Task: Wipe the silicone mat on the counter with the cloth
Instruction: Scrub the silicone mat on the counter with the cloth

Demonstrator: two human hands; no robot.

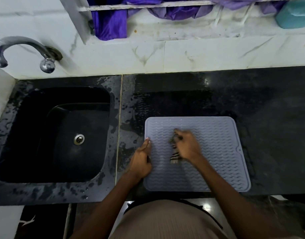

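The silicone mat is laid flat near the front edge of the table, just right of the sink. A small striped cloth is gripped in the curled fingers of the right hand and pressed on the middle of the mat, probably for rubbing the ridges. The left edge of the mat is held down by the left hand, fingers straight and together, apparently so that the mat cannot slide.
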